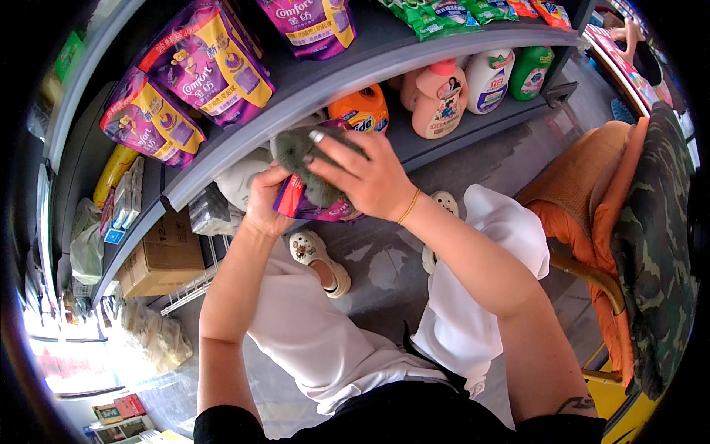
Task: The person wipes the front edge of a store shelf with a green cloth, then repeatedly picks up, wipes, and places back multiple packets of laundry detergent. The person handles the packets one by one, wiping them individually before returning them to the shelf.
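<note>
Between my hands is a purple Comfort pouch (288,200), tilted in front of the shelf edge. My left hand (267,194) grips its left side, thumb on top. With my right hand (363,175) I hold a grey-green cloth (308,161) spread flat against the pouch, fingers pressed over it. The cloth and hand cover most of the pouch's face. On the upper shelf to the left stand matching purple pouches (205,72), and another purple pouch (310,25) stands farther right.
Below the upper shelf's grey front edge (388,77) stand an orange Tide bottle (360,108), a pink detergent bottle (441,100) and a white bottle (489,80). A cardboard box (163,252) sits low left. A chair with an orange cover (577,172) and camouflage cloth (654,250) is at right.
</note>
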